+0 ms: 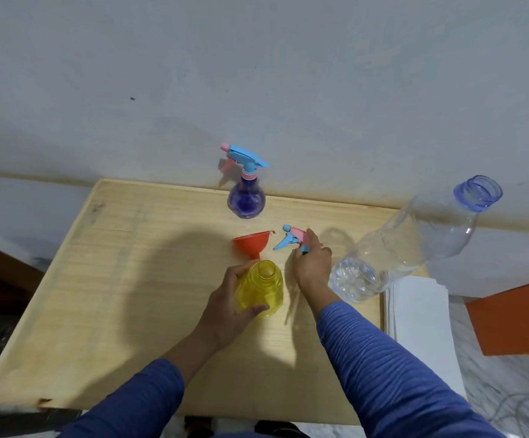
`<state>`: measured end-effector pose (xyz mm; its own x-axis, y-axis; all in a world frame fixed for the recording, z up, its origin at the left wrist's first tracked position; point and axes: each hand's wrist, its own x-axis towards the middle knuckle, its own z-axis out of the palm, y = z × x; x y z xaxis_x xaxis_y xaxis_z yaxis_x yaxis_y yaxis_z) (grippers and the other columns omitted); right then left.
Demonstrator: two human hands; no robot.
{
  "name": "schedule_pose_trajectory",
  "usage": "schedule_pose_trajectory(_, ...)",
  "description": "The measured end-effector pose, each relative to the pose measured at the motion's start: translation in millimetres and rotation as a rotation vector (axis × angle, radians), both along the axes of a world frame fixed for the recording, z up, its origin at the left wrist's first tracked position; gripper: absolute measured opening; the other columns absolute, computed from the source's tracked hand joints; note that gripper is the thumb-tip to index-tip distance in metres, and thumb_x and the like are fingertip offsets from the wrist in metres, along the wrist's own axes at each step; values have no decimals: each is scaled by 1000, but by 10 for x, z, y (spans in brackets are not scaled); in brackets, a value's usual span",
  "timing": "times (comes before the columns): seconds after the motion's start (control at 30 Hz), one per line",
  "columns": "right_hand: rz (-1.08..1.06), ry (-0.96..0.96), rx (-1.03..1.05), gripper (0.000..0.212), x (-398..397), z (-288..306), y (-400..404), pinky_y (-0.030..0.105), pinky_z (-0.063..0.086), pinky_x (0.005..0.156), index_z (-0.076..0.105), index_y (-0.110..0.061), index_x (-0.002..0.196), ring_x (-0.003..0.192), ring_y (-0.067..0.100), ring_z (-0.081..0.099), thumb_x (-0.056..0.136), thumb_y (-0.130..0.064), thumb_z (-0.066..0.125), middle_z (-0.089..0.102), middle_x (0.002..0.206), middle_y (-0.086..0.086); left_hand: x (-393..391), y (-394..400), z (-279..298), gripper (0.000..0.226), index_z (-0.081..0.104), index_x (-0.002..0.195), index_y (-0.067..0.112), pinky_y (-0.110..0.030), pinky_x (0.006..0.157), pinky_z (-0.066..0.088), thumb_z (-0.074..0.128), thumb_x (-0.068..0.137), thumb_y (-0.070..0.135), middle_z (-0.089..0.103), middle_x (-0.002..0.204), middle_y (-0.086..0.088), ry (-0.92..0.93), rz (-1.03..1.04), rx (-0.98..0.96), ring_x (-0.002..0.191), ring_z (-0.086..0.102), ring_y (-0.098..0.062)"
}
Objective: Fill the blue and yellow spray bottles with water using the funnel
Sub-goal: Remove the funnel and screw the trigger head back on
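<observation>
A person in ribbed blue sleeves is working at a pale wooden table set against a grey-white wall. The left hand is wrapping around the translucent yellow plastic spray bottle, thumb on the near side and fingers curling round the far side; the bottle is standing upright on the table with its neck open and no sprayer fitted. The right hand is gripping the pink and light-blue trigger sprayer head just beside the yellow bottle, fingers curled round its collar, the nozzle pointing left toward the orange-red plastic funnel. The funnel is lying tilted on the table just behind the yellow bottle, its spout pointing down toward the bottle's shoulder; whether the two are touching cannot be told. Farther back, near the wall, the translucent blue-purple spray bottle is standing upright with its blue and pink sprayer screwed on. To the right, a large clear plastic water bottle with a blue-tinted open neck is standing uncapped at the table's edge, appearing to lean away in the wide lens, next to a stack of white paper sheets and an orange panel.
</observation>
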<state>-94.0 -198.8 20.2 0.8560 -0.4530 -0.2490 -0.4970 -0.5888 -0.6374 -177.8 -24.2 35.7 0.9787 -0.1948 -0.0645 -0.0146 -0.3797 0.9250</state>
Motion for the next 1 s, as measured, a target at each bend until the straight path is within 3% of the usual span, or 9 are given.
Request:
schedule_pose_trajectory(0.2, -132, -149, 155, 54, 54, 251, 58, 18, 36, 81, 35, -23, 145, 83, 15, 48, 94, -17, 53, 47, 119, 16, 14, 13, 0, 65, 31, 116, 51, 1, 78, 38, 76, 68, 46, 42, 119, 32, 15, -12, -9, 106, 45, 15)
schedule_pose_trajectory(0.33, -184, -349, 253, 66, 94, 623, 101, 26, 47, 79, 29, -33, 145, 77, 17, 53, 88, -16, 57, 56, 101, 17, 22, 33, 12, 63, 33, 113, 48, 2, 74, 36, 64, 59, 62, 44, 114, 31, -3, -25, -8, 98, 48, 11)
schedule_pose_trajectory(0.5, -179, -586, 384, 71, 6, 1256, 103, 28, 50, 78, 35, -44, 139, 76, 13, 56, 81, -11, 60, 56, 83, -4, 17, 31, -9, 72, 29, 121, 39, 4, 72, 34, 59, 60, 65, 48, 123, 17, -46, -49, 10, 102, 50, -4)
schedule_pose_trajectory(0.63, -142, -737, 504, 62, -161, 1793, 117, 39, 54, 84, 46, -49, 124, 93, 31, 63, 77, -11, 63, 59, 95, 2, 26, 24, -21, 69, 32, 119, 45, 1, 76, 36, 68, 60, 52, 52, 122, 12, -30, -31, -32, 106, 52, -6)
schedule_pose_trajectory(0.73, -104, -827, 571, 58, -313, 2068, 185, 41, 55, 86, 50, -53, 113, 99, 36, 61, 73, -14, 64, 58, 99, 5, 11, 21, -44, 69, 35, 119, 44, -10, 84, 39, 72, 62, 36, 55, 120, 12, -23, -9, -60, 109, 53, -7)
schedule_pose_trajectory(0.9, -11, -871, 555, 59, -503, 2060, 342, 39, 55, 87, 49, -49, 118, 99, 29, 59, 80, -6, 65, 57, 106, 2, 1, 40, -111, 70, 39, 126, 38, -23, 96, 43, 73, 65, 35, 55, 124, 15, -5, -29, -131, 114, 52, -1)
schedule_pose_trajectory(1.0, 13, -855, 536, 59, -580, 1910, 420, 24, 54, 78, 49, -43, 122, 90, 14, 58, 81, -4, 65, 58, 102, -5, 7, 39, -131, 71, 39, 128, 36, -22, 97, 42, 73, 67, 34, 55, 125, 16, 1, -38, -154, 116, 51, 0)
